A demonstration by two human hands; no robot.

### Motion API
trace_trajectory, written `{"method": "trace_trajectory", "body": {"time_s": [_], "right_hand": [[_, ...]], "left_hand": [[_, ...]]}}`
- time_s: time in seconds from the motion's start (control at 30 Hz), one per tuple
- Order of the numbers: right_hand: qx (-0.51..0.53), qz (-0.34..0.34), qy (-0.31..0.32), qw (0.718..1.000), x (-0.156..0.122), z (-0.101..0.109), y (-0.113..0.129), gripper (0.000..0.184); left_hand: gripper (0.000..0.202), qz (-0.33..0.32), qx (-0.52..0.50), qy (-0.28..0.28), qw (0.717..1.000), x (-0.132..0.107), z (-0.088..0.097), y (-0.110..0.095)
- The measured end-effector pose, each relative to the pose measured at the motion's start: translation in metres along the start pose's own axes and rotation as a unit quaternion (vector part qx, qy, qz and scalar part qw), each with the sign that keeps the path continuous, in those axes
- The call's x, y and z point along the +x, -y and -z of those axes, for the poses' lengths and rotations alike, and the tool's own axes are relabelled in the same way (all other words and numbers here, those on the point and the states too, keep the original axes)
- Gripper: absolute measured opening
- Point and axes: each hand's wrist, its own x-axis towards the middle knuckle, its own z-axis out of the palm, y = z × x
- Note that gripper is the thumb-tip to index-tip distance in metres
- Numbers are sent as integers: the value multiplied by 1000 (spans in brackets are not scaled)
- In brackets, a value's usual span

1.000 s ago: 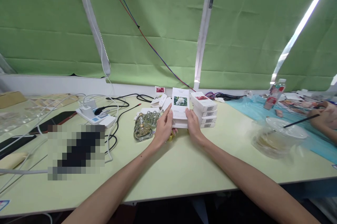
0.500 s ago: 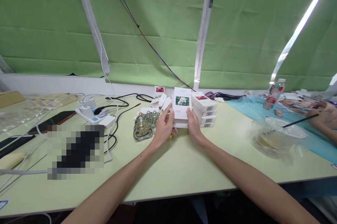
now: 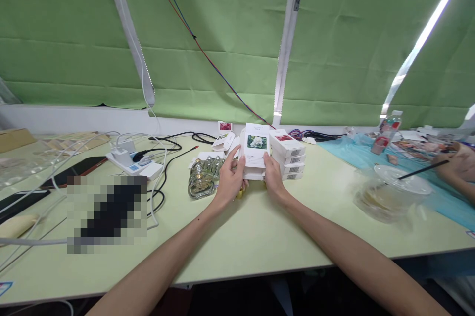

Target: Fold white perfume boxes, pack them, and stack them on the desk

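Between my two hands is a white box (image 3: 257, 158) with a white-flower picture on its front. My left hand (image 3: 230, 177) grips its left side, thumb on the front and index finger pointing up along the edge. Along the right side, my right hand (image 3: 273, 175) closes on it with the thumb near the lower corner. A bit of something gold (image 3: 240, 194) shows under my left hand; its kind is hidden. Just right of the box stands a stack of white boxes (image 3: 293, 160) with barcodes. Several glass bottles (image 3: 202, 182) with gold tops cluster left of my left hand.
Opened cartons (image 3: 223, 140) lie behind the bottles. On the left are a power strip (image 3: 133, 165), cables and a phone (image 3: 77, 171). A lidded plastic cup (image 3: 389, 194) with a black straw stands right, near a water bottle (image 3: 387, 132) and another person's hand (image 3: 454, 167).
My left fingers have shifted very slightly along the left edge of the box. Otherwise both hands and the box stay in place.
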Motion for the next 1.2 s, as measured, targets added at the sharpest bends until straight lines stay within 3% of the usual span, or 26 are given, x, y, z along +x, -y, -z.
{"method": "trace_trajectory", "body": {"time_s": [0.17,0.33,0.57,0.93,1.2], "right_hand": [[-13,-3,-6,1000,-3,0,5,61],[-13,38,-13,999,-6,-2,9,55],[-17,58,-7,998,-12,-4,15,62],[-38,95,25,994,-14,-4,18,56],[-24,69,19,997,-12,-3,18,60]], "left_hand": [[62,-5,-19,-7,1000,1,1,-2],[61,-2,-40,-26,999,4,2,-3],[64,1,-58,-60,997,7,5,-5],[72,-11,-25,-47,999,6,8,-6],[70,-45,45,0,998,0,6,-10]]}}
